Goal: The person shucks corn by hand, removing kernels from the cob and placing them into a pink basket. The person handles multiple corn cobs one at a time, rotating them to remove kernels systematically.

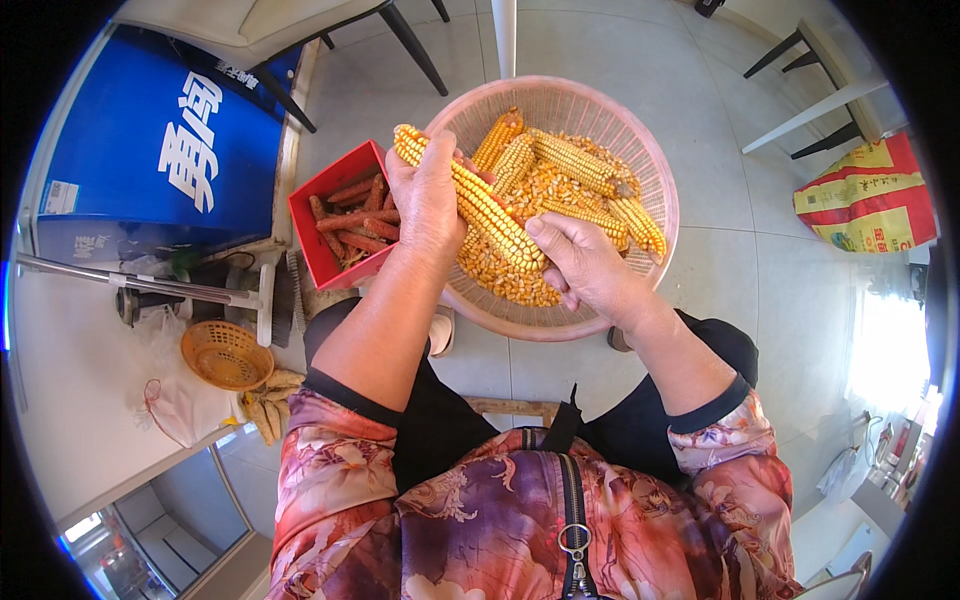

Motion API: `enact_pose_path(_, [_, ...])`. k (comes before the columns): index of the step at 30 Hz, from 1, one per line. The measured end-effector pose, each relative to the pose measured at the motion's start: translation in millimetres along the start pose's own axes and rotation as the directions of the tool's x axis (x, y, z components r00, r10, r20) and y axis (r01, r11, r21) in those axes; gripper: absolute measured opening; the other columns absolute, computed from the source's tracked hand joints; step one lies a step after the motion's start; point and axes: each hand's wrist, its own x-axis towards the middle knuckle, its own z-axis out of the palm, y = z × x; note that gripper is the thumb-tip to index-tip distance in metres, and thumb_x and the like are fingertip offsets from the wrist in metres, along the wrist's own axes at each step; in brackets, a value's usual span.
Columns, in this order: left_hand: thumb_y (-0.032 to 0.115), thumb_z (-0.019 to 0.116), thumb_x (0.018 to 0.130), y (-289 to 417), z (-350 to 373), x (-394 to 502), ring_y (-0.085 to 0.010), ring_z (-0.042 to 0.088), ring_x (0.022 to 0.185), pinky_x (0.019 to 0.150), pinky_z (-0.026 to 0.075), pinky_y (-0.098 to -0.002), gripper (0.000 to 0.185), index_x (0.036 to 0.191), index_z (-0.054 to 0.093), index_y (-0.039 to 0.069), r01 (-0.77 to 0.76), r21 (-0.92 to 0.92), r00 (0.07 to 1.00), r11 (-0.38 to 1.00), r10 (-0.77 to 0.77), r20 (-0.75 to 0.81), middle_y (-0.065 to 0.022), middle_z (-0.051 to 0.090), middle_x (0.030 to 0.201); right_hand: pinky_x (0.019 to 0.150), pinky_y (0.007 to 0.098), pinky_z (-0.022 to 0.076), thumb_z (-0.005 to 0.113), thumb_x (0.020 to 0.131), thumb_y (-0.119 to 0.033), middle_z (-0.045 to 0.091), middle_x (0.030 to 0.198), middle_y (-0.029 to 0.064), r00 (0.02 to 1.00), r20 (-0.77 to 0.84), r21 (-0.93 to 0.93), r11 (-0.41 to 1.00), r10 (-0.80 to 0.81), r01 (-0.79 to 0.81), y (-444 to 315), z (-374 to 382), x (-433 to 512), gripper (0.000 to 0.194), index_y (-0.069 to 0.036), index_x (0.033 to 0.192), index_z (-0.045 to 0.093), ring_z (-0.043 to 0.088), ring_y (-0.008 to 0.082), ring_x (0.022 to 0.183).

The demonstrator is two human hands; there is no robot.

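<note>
My left hand (pixel 426 191) grips an ear of dried yellow corn (pixel 480 202) near its upper end, tilted over a pink plastic mesh basket (pixel 664 172). The thumb of my right hand (pixel 581 259) presses against the lower right side of the same ear, where a strip of reddish cob shows; its fingers curl beneath the lower end. Inside the basket, several more corn ears (pixel 577 161) lie on loose yellow kernels (pixel 499 277). To the left stands a red box (pixel 302 225) with several bare reddish corncobs (pixel 360 219).
A blue box (pixel 112 135) is at the left, with a broom (pixel 265 304) below it. An orange basket (pixel 227 355) lies at lower left. Chair legs (pixel 416 49) stand beyond the red box. A yellow and red bag (pixel 866 196) is at the right.
</note>
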Motion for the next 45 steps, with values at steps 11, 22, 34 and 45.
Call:
enact_pose_path(11, [0.011,0.063,0.086,-7.8,-7.7,3.6,-0.0201,0.057,0.055,0.046,0.057,-0.0373,0.033,0.108,0.038,0.006,-0.01,0.028,1.0,1.0,0.01,0.018,-0.0089,0.053,0.079,0.068,0.0439,0.0492,0.05,0.104,-0.037,0.062,0.073,0.0193,0.906,-0.112,-0.498,0.812,-0.409,0.305,12.5,9.7,11.6,0.041,-0.001,0.09,0.065,0.062,0.0348,0.067])
enact_pose_path(22, [0.011,0.064,0.09,-5.8,1.3,-14.0,-0.0165,0.057,0.059,0.05,0.057,-0.0353,0.025,0.103,0.043,0.008,-0.013,0.063,0.994,0.998,0.006,0.109,-0.0057,0.054,0.077,0.067,0.0302,0.0473,0.046,0.105,-0.047,0.059,0.079,0.0016,0.943,-0.031,-0.167,0.932,-0.332,0.323,15.6,9.2,25.2,0.055,0.003,0.096,0.068,0.052,0.0097,0.074])
enact_pose_path(34, [0.008,0.062,0.092,-14.1,6.6,-26.9,-0.0166,0.058,0.062,0.062,0.06,-0.0378,0.02,0.104,0.046,0.008,0.057,0.061,0.986,0.996,-0.066,0.15,-0.0064,0.054,0.08,0.086,0.0253,0.0498,0.046,0.105,-0.048,0.066,0.104,0.0079,0.99,0.011,0.239,0.962,-0.138,0.132,11.5,17.3,32.4,0.058,0.004,0.13,0.058,0.061,0.0107,0.094])
enact_pose_path(45, [0.013,0.063,0.093,-28.0,1.8,-23.0,-0.0182,0.061,0.076,0.071,0.058,-0.0334,0.025,0.109,0.046,0.005,0.005,0.09,0.987,0.996,-0.019,0.16,-0.008,0.056,0.09,0.087,0.0265,0.0502,0.047,0.102,-0.055,0.063,0.11,0.0104,0.997,0.012,0.27,0.961,-0.071,0.065,0.4,17.9,28.8,0.067,0.006,0.13,0.057,0.059,0.0129,0.1])
